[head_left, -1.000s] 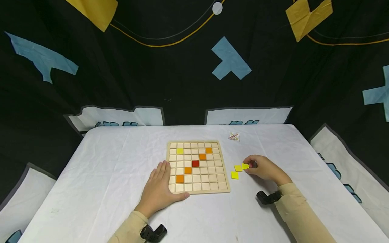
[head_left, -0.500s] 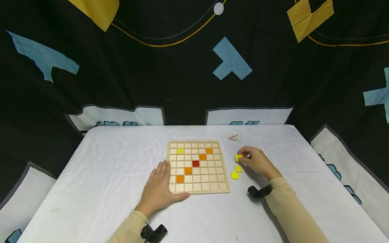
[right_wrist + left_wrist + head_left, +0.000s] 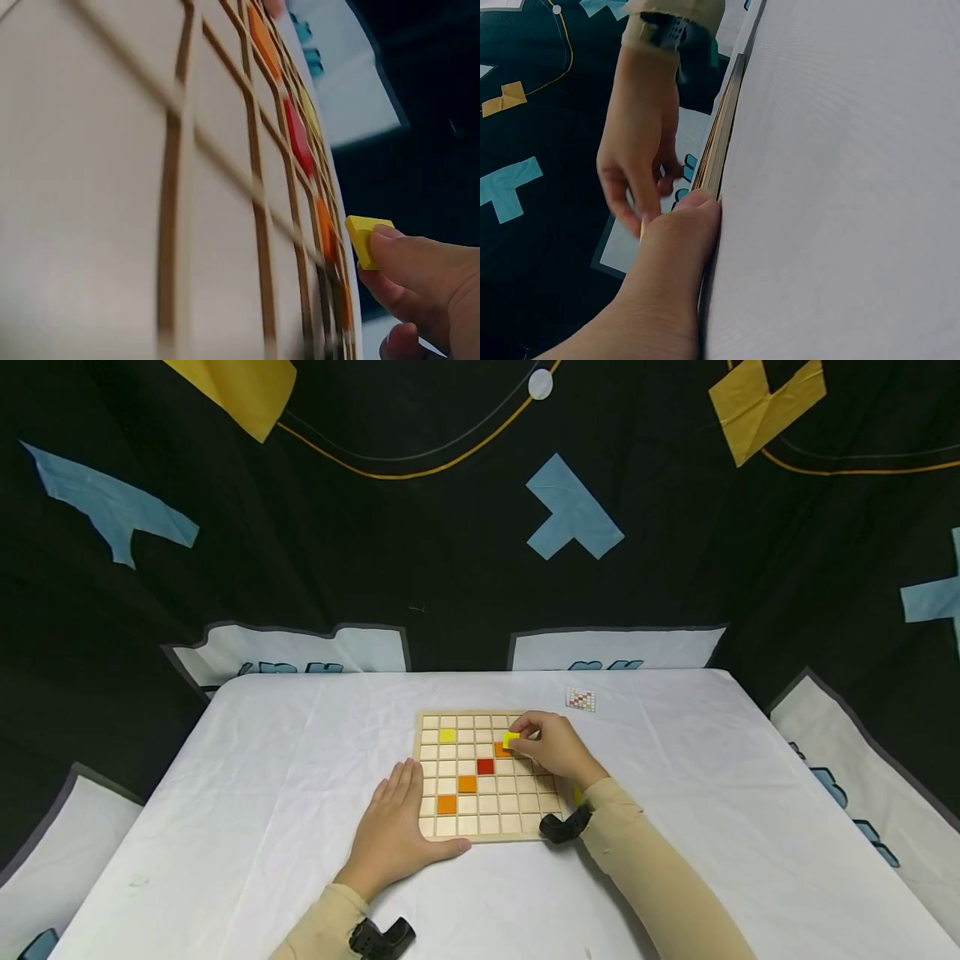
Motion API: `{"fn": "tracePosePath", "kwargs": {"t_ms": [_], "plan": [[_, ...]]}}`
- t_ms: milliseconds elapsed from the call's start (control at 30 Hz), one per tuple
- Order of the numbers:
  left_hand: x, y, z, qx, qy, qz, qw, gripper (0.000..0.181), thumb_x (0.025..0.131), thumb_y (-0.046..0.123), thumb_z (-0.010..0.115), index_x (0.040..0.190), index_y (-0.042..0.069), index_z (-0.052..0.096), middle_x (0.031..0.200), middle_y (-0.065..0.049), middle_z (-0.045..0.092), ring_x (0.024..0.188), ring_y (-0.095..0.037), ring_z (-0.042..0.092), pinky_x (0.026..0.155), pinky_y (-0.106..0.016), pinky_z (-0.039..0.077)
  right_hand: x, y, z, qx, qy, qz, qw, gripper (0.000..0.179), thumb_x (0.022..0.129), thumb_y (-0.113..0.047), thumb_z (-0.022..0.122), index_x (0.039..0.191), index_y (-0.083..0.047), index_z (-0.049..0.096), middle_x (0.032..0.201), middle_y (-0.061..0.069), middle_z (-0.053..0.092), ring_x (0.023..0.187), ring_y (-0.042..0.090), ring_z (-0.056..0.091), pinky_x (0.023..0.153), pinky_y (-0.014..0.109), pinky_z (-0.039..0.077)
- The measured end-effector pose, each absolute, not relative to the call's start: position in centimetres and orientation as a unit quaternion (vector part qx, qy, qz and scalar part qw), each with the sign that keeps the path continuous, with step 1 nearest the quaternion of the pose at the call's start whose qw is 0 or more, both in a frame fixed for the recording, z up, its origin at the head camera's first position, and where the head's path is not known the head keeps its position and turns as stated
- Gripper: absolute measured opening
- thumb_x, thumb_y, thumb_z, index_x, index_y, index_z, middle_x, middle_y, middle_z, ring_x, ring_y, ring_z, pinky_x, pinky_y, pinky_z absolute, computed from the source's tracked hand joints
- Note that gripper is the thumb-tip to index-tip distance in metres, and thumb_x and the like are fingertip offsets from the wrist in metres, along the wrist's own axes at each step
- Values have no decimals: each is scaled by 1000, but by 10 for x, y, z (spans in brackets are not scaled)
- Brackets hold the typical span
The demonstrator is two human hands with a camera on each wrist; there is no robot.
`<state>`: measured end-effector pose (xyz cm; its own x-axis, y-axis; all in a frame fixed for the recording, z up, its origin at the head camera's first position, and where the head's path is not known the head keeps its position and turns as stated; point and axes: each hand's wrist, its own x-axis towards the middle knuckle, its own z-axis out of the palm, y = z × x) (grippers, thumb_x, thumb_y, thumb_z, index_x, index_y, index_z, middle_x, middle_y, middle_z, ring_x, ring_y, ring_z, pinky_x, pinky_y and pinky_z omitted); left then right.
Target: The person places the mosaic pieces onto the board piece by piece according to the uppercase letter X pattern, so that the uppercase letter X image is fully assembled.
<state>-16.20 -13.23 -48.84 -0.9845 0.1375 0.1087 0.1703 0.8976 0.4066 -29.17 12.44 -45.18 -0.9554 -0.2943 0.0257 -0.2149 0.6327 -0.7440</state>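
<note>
A square wooden grid board (image 3: 517,837) lies on the white table. My left hand (image 3: 392,823) rests flat against its left side, fingers straight and thumb along the front edge; the left wrist view shows that thumb (image 3: 676,238) at the board's side. Between thumb and fingers, my right hand (image 3: 553,747) pinches a yellow square tile (image 3: 363,238) above the board's upper right part. One red tile (image 3: 485,767) and several orange tiles (image 3: 467,784) sit in a diagonal of cells. Another yellow tile (image 3: 447,736) fills a cell at the upper left.
Right of the board, a loose yellow tile (image 3: 578,796) shows partly behind the right sleeve (image 3: 645,852). A small card with a coloured grid pattern (image 3: 581,699) lies beyond the board's far right corner. A black curtain (image 3: 465,560) hangs behind the table.
My right hand has picked up a yellow tile from beside the board and carried it left, over the board. The left hand has stayed in place.
</note>
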Motion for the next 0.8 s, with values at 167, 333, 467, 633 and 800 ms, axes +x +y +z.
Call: {"fn": "tracePosePath", "kwargs": {"t_ms": [167,333,467,633,800], "plan": [[-161,-132,-488,-78,-974,-212,36,139,62,88,64,155,-6,19,164,-21,18,154,-34,18,125,-51,18,-294,97,-457,-166,893,-414,54,12,88,-19,77,99,-16,72,85,-2,67,72,12,56,62,23,49],[-161,-132,-489,-80,-974,-210,40,140,62,89,63,155,-7,20,164,-21,19,154,-35,18,125,-51,18,-293,80,-460,-177,893,-409,64,13,87,-21,78,98,-17,72,87,-3,68,78,12,58,73,25,49],[-161,-132,-490,-81,-974,-206,42,141,61,90,62,155,-6,20,164,-21,19,154,-34,18,125,-51,18,-290,71,-459,-185,895,-400,69,14,88,-21,77,100,-17,72,86,-4,67,77,12,58,75,27,49],[-162,-133,-490,-81,-975,-203,42,141,62,91,60,155,-6,20,164,-21,19,154,-34,18,125,-50,18,-289,63,-459,-206,901,-375,66,13,89,-22,75,101,-18,71,87,-4,67,80,13,58,79,29,51],[-161,-133,-489,-82,-974,-205,44,140,62,91,61,155,-7,20,164,-21,19,154,-34,18,125,-51,18,-287,61,-457,-211,910,-351,62,13,90,-22,75,102,-18,73,99,-4,66,93,12,61,93,33,53]]}}
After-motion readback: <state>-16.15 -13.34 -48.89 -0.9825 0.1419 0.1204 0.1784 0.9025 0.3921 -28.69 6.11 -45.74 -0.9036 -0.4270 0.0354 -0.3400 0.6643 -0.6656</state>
